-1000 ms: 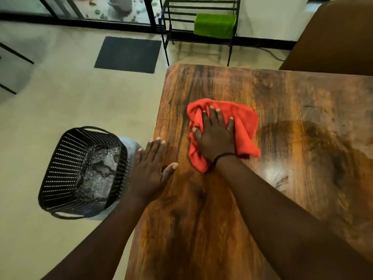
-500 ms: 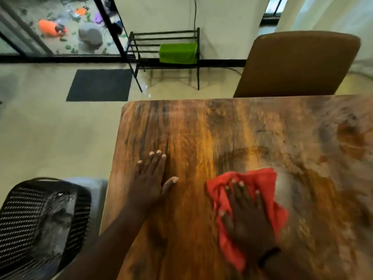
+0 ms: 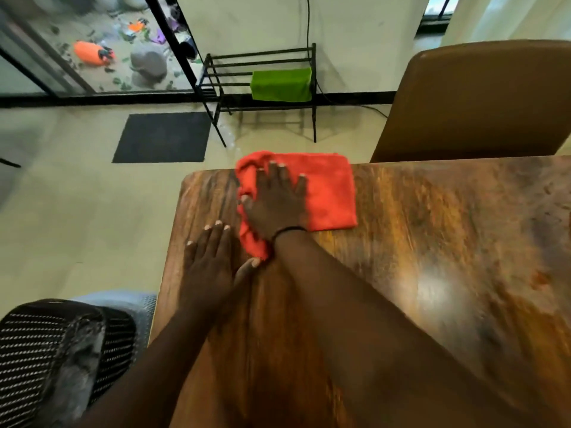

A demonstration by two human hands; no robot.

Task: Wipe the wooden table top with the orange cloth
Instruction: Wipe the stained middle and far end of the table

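Note:
The orange cloth (image 3: 330, 193) lies at the far left corner of the wooden table top (image 3: 432, 242), its far edge hanging just over the table's rim. My right hand (image 3: 275, 202) presses flat on the cloth's left part, fingers spread, a black band at the wrist. My left hand (image 3: 213, 261) rests flat on the bare wood near the table's left edge, just in front of the cloth, thumb reaching toward the right wrist.
A black perforated basket (image 3: 46, 359) stands on the floor left of the table. A brown chair back (image 3: 475, 100) faces the far edge. A black metal rack (image 3: 262, 88) with a green cloth (image 3: 281, 84) and a dark floor mat (image 3: 162, 137) lie beyond.
My right hand has swept the cloth from the near middle of the table up and left to the far left corner. My left hand stays planted near the left edge.

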